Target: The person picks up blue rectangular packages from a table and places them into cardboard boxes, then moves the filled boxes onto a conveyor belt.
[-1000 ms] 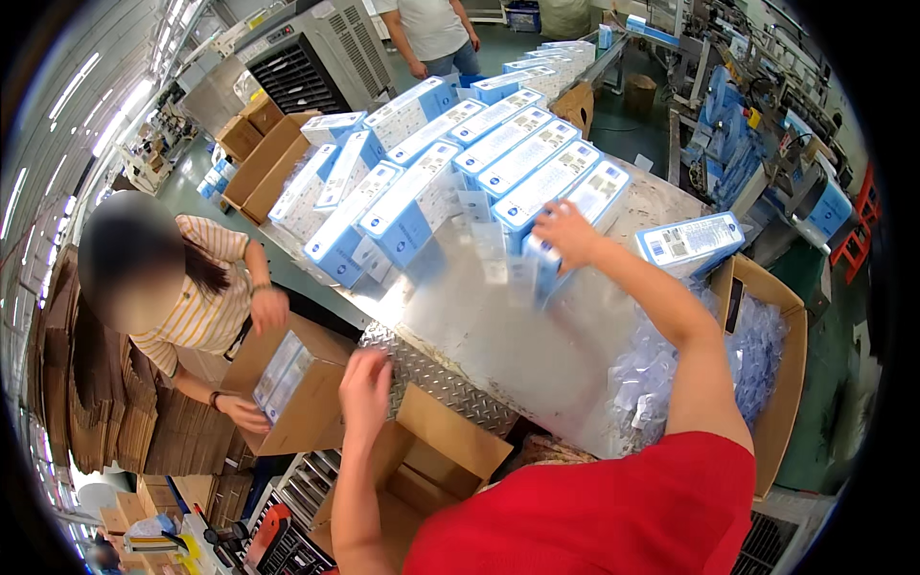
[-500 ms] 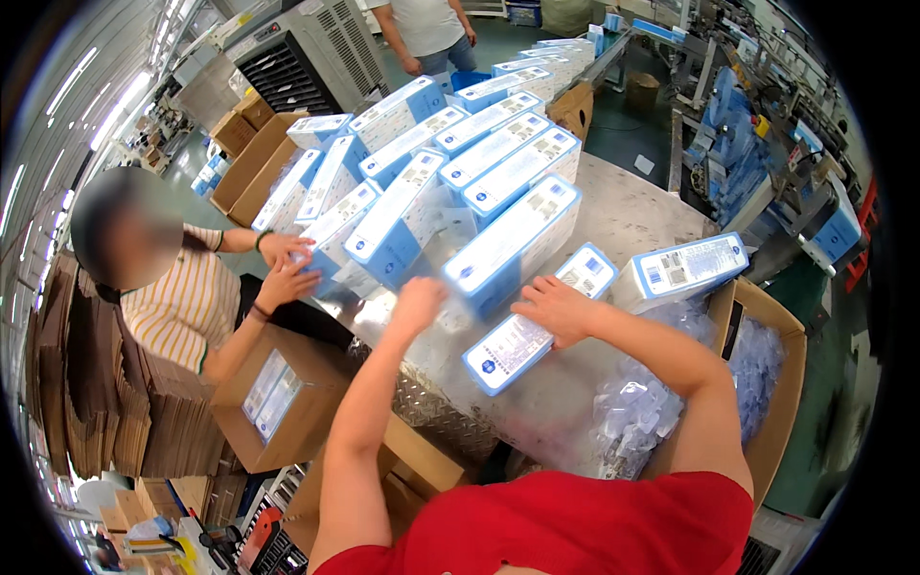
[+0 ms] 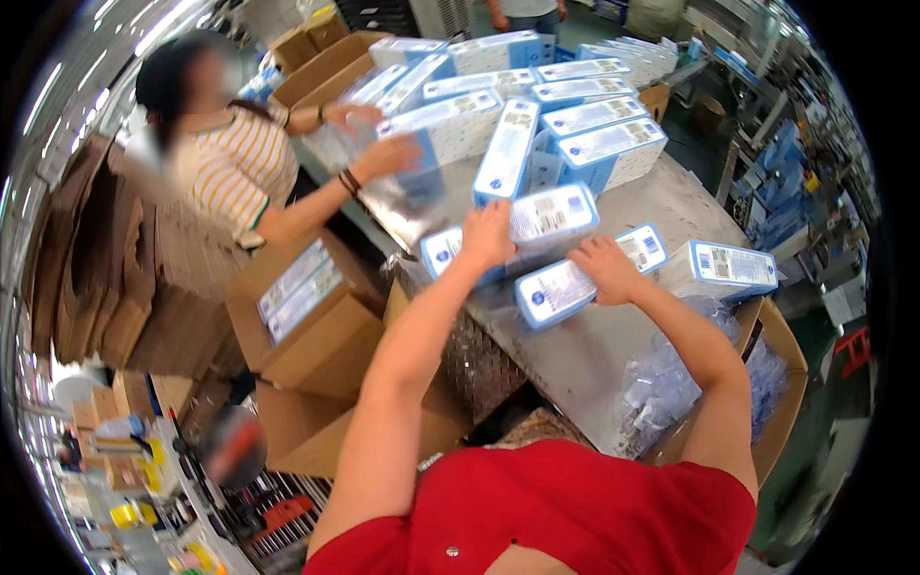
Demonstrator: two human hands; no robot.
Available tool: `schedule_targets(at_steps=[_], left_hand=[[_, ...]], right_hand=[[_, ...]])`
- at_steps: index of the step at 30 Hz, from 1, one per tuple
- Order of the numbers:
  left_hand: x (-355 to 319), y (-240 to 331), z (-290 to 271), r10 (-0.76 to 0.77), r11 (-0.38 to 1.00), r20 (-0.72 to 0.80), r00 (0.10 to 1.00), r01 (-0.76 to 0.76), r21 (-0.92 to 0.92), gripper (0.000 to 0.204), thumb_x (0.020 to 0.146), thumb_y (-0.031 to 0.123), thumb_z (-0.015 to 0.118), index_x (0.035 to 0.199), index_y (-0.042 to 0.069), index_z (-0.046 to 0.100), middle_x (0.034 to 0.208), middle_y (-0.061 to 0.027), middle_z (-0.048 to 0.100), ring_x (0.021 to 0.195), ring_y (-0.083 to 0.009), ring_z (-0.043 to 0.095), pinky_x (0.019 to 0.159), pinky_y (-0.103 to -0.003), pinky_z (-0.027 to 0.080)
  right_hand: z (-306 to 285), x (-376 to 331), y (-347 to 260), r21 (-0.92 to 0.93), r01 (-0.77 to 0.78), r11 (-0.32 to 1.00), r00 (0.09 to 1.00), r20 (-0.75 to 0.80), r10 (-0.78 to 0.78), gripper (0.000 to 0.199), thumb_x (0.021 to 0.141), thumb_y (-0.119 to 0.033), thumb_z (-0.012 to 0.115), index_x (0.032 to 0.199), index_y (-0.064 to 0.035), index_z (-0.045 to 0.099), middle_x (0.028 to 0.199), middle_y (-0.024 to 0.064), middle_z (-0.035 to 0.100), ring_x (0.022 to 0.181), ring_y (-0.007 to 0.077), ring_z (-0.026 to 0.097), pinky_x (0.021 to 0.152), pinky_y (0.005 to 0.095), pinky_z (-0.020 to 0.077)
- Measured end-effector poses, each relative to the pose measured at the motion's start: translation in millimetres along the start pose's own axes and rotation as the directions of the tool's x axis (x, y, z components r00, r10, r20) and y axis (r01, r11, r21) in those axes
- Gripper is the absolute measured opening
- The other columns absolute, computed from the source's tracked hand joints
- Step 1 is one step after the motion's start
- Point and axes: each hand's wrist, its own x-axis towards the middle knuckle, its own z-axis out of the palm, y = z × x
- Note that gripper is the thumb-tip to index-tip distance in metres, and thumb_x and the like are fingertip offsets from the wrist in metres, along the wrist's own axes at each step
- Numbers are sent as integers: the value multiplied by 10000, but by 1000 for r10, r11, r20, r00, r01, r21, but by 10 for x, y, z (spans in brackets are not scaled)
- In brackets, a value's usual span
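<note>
My left hand (image 3: pixel 489 235) is wrapped over the narrow top of a blue-and-white carton (image 3: pixel 556 215). Beside it, on the nearer side, my right hand (image 3: pixel 606 270) grips a second carton of the same kind (image 3: pixel 554 292) across its top face. The two cartons lie roughly parallel with a small gap between them. Their lower sides are partly hidden, so I cannot tell if either is lifted. A third carton (image 3: pixel 733 266) rests to the right, near the table's edge. Several more cartons (image 3: pixel 613 144) stand close together beyond my hands.
An open brown box (image 3: pixel 331 383) is below left, next to another box holding cartons (image 3: pixel 299 290). At the right stands a box (image 3: pixel 786 393) with clear plastic pieces (image 3: pixel 656 383). A co-worker (image 3: pixel 244 163) reaches over the metal table (image 3: pixel 690 216) from the left.
My left hand has come down onto a carton, which has turned more crosswise. My right hand still grips its carton. The co-worker's hands have lifted off a carton, and the view has shifted.
</note>
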Motion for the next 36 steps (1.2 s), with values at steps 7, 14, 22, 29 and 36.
schedule_targets(at_steps=[7,14,22,29,36], left_hand=[[-1864,-446,-2123,-181,781,-448,876,-149,-607,806,568,29,848,1241,32,404,1123,-124,576,1053,-226,559,932,-347,435],[-4138,-1095,-1795,-509,827,61,858,508,-240,759,567,173,850,1188,47,432,1107,-168,588,1080,-335,569,901,-399,456],[-4840,-635,-63,-419,864,380,825,491,-112,779,663,195,755,1342,45,403,1285,-190,509,1088,-381,546,938,-481,411],[-4863,-398,1103,-515,763,295,805,587,-271,760,665,289,771,1276,4,420,1175,-241,528,1101,-439,488,894,-499,407],[-4591,-392,1435,-141,941,764,630,325,-95,812,787,332,686,1371,-20,244,1243,-275,482,1095,-416,542,908,-464,466]], right_hand=[[-16,-38,-368,43,-314,948,917,-245,315,818,470,-187,860,1182,-64,477,1065,144,551,982,371,512,816,490,385],[-1129,863,-1660,553,-61,831,765,-508,395,716,602,-207,855,1174,-14,469,1020,145,622,935,272,605,832,359,457],[-819,1274,-3698,775,463,430,886,-387,-257,806,529,-258,901,1170,-37,465,1075,141,563,996,317,586,869,397,469],[993,1199,-3949,243,567,787,806,38,-591,622,510,-166,760,1074,-76,517,956,106,553,899,284,553,757,404,397],[2380,1154,-3678,212,332,919,726,565,-392,717,660,-201,718,1319,-75,463,1245,159,545,1174,332,512,984,463,399]])
